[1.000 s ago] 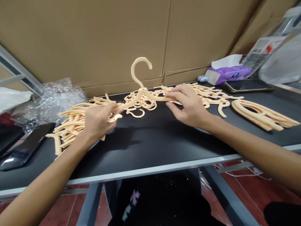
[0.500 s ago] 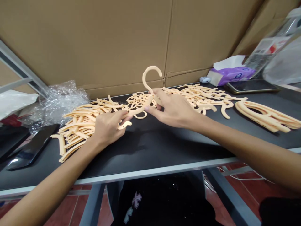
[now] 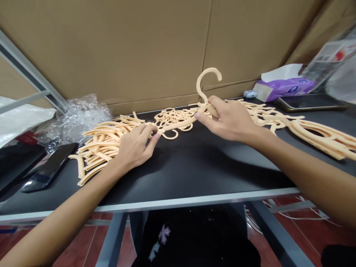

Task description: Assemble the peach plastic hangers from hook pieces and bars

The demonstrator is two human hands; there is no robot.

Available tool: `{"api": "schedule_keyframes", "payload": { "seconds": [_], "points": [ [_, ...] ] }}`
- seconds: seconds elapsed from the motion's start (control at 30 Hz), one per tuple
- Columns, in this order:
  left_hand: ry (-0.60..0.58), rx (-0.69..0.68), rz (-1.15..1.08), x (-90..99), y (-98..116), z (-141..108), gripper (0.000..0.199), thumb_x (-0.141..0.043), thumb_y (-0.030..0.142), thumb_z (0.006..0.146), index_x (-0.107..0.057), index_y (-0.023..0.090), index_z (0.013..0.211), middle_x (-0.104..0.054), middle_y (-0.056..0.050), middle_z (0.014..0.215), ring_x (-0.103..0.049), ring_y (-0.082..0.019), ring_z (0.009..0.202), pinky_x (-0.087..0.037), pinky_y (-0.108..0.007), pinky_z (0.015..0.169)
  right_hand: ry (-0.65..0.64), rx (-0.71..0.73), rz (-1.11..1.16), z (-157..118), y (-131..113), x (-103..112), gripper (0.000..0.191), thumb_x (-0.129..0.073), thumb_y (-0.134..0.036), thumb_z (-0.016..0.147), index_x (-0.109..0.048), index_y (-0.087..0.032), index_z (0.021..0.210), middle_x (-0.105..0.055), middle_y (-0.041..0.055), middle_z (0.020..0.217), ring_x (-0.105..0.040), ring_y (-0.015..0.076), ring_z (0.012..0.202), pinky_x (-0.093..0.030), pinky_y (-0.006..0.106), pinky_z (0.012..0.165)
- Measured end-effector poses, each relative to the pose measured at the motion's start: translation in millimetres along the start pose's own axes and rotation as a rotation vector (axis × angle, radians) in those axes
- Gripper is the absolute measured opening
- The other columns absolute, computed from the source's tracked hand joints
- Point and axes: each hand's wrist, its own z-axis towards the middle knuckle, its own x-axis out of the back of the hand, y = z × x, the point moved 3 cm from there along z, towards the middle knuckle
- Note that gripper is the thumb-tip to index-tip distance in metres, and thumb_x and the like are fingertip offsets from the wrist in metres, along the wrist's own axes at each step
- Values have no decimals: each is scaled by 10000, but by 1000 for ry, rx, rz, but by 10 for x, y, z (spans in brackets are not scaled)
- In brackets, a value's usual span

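Nearest: dark clothing [image 3: 205, 237] below the metal-edged black tabletop [image 3: 178, 178]. Left side, a dark glossy device [image 3: 51, 168] lies flat. Left hand [image 3: 136, 146]: grip closed, thumb and fingers pinching the outer end of one arm of a cream hanger [image 3: 180, 125]. Right hand [image 3: 230, 120]: grip closed around the hanger just under its hook, which points up. Hanger held between both hands, mid-tabletop; its other arm passes behind the right hand, and where it ends is hard to tell. Stacked hangers [image 3: 317, 139] to the right. Loose curved pieces [image 3: 100, 148] piled beside the left hand; hook pieces [image 3: 172, 116] heaped behind the hanger. Farther: crumpled clear plastic [image 3: 83, 116], phone [image 3: 311, 101], purple tissue pack [image 3: 292, 87]. Cardboard [image 3: 125, 48] at the back.
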Motion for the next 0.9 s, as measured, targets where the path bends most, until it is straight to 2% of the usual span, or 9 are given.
{"api": "schedule_keyframes", "payload": {
  "seconds": [0.07, 0.17, 0.3, 0.4, 0.57, 0.77, 0.9],
  "points": [
    [-3, -18, 8, 2, -20, 7, 293, -468, 393, 1056, -676, 192, 1007, -729, -73, 970, -684, -216, 866, -427, -302, 659, -2, 42, 4, 4, 37, 23, 375, -562, -582, 932, -641, -221, 992, -576, 26, 574, -489, 218, 508, -254, 311, 541],
    [-18, -61, -12, 14, -41, 13, 294, -472, 375, 1055, -688, 190, 980, -714, -67, 948, -660, -194, 808, -420, -299, 654, -5, 100, 19, 4, 84, 36, 375, -576, -588, 918, -654, -228, 990, -591, 22, 576, -475, 210, 506, -252, 309, 553],
    [-160, -164, -94, -24, -43, -1, 339, -449, 368, 1062, -715, 186, 960, -689, -55, 887, -626, -167, 727, -412, -291, 629, -67, 162, 20, -9, 108, 15, 365, -567, -590, 912, -648, -237, 961, -569, 15, 564, -458, 204, 514, -232, 314, 567],
    [-259, -231, -140, -58, -21, -18, 379, -437, 367, 1062, -721, 181, 896, -654, -48, 816, -616, -167, 712, -416, -288, 625, -129, 206, 1, -24, 92, 3, 359, -552, -595, 911, -601, -242, 866, -537, 12, 555, -444, 199, 518, -222, 321, 570],
    [-276, -253, -156, -18, 15, -13, 371, -449, 371, 1060, -726, 187, 898, -700, -52, 942, -628, -148, 708, -401, -275, 602, -255, 214, 42, -36, 43, 3, 315, -567, -501, 901, -485, -245, 737, -491, -1, 557, -421, 179, 514, -275, 332, 567],
    [-311, -290, -131, -12, 50, -16, 351, -468, 371, 1047, -724, 196, 882, -700, -35, 828, -640, -162, 692, -374, -278, 573, -305, 251, 196, -29, 13, -18, 178, -603, -322, 860, -509, -241, 732, -518, -3, 584, -483, 182, 556, -329, 329, 580],
    [-269, -314, -133, -18, 72, -21, 370, -482, 402, 1057, -736, 196, 886, -699, -31, 816, -633, -152, 678, -361, -275, 572, -311, 195, 239, -31, 2, -35, 159, -608, -262, 816, -512, -231, 694, -487, -21, 557, -467, 165, 548, -328, 316, 576]
  ]
}}
